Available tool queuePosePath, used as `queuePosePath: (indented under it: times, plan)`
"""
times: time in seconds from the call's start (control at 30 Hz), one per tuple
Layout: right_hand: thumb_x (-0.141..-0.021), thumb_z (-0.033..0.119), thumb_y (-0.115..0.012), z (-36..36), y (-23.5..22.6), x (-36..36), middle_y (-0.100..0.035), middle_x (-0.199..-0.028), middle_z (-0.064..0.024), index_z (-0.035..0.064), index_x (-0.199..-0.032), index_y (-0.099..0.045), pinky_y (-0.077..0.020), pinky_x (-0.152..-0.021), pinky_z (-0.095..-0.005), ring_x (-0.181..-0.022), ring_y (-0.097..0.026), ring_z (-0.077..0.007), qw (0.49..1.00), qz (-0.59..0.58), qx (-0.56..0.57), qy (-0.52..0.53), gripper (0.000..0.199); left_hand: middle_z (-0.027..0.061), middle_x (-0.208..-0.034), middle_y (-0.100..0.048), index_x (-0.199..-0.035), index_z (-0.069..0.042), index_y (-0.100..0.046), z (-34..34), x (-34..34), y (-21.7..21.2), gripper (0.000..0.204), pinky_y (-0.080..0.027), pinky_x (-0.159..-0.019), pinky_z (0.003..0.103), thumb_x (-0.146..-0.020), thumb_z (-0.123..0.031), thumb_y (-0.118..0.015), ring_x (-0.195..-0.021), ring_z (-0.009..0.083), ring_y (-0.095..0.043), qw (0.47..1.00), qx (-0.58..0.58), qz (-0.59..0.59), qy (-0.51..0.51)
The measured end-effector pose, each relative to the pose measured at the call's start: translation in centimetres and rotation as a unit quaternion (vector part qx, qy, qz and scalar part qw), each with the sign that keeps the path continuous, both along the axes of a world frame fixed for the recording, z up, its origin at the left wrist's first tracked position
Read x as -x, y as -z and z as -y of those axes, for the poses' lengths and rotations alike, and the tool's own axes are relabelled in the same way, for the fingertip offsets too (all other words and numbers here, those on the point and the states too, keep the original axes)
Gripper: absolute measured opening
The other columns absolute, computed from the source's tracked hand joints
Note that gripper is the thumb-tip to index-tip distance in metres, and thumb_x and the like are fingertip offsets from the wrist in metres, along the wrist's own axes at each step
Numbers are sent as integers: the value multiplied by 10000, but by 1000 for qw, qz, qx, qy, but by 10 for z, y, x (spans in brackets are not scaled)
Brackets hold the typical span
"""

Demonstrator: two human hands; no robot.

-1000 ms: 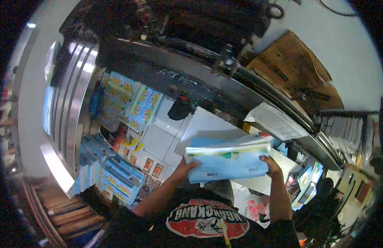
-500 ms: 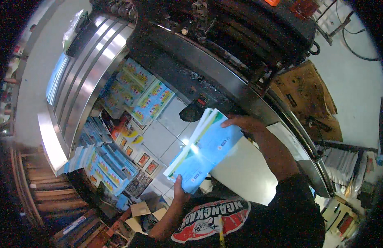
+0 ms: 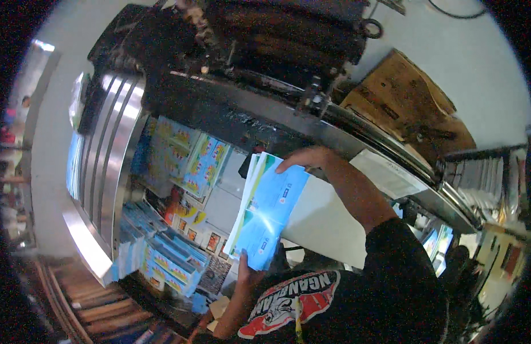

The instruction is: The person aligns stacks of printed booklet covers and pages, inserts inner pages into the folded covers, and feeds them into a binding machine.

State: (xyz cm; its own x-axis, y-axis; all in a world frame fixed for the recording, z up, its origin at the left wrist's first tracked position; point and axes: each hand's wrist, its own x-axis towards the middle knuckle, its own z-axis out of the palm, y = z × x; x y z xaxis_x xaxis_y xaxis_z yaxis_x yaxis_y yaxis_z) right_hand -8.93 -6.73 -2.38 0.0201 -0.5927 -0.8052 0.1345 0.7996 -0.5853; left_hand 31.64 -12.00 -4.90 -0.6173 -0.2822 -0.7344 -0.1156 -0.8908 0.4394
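Between my two hands is a thin stack of blue printed sheets [image 3: 274, 200], light blue with green and white along its left side. A bright glare lies across its middle. My left hand [image 3: 249, 269] grips the lower edge with the thumb on top. At the upper right corner, my right hand [image 3: 305, 159] pinches the stack, its thumb over the face and its other fingers mostly hidden behind. The sheets are slightly fanned along the left edge. They hang in front of my body, above the white surface [image 3: 325, 218].
To the left stand piles of blue printed sheets [image 3: 168, 261] beside a curved metal table [image 3: 113, 155]. More colourful sheets [image 3: 205, 163] lie beyond on the tiled floor. A dark machine [image 3: 265, 40] fills the far side. Brown cardboard [image 3: 397, 97] leans at the right.
The view has turned toward the right. Both hands still hold the stack, which has swung to a steeper, more upright angle in the picture and moved slightly left.
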Motion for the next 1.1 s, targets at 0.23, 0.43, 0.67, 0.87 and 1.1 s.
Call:
queuePosePath:
  times: [0.23, 0.43, 0.67, 0.87, 1.1]
  plan:
    - [-693, 698, -697, 3, 20, -5, -331, -1531, -144, 127, -1473, -376, -270, -1119, -523, -1406, -299, -332, 993, -51, 108, -3, 1018, 62, -1610, -150, -1544, -126, -148, 194, 24, 55, 762, -59, -1178, 509, -972, -626, -222, -1481, 216, -135, 938, 282, -46, 195]
    - [-764, 725, -609, -53, 18, -28, -345, -1512, -153, 66, -1456, -365, -256, -1147, -395, -1390, -324, -288, 896, -107, 244, 355, 986, 114, -1511, -362, -1509, -102, -273, 140, 195, 26, 874, -255, -1134, 437, -914, -741, -236, -1379, 282, -347, 890, 94, -6, 447]
    - [-929, 682, -365, -53, 102, -198, -239, -1565, -162, 8, -1506, -222, -187, -1164, -367, -1446, -208, -281, 726, 27, 165, 667, 899, 117, -1492, -387, -1502, -98, -290, 113, 218, 12, 868, -283, -1120, 435, -916, -738, -243, -1353, 288, -378, 908, 90, 20, 409]
    - [-961, 606, -382, 0, 110, -202, -299, -1511, -219, -35, -1478, -211, -253, -1145, -395, -1409, -285, -305, 682, -36, 122, 720, 842, 120, -1476, -408, -1495, -94, -305, 92, 230, -2, 864, -307, -1108, 432, -918, -735, -249, -1330, 292, -404, 897, 107, 41, 428]
    - [-941, 617, -397, 4, 102, -204, -238, -1509, -320, -134, -1452, -152, -197, -1173, -385, -1427, -228, -395, 710, -59, 157, 684, 942, 124, -1457, -434, -1488, -90, -323, 82, 225, -17, 858, -336, -1094, 430, -920, -731, -257, -1303, 298, -435, 908, 153, 62, 384]
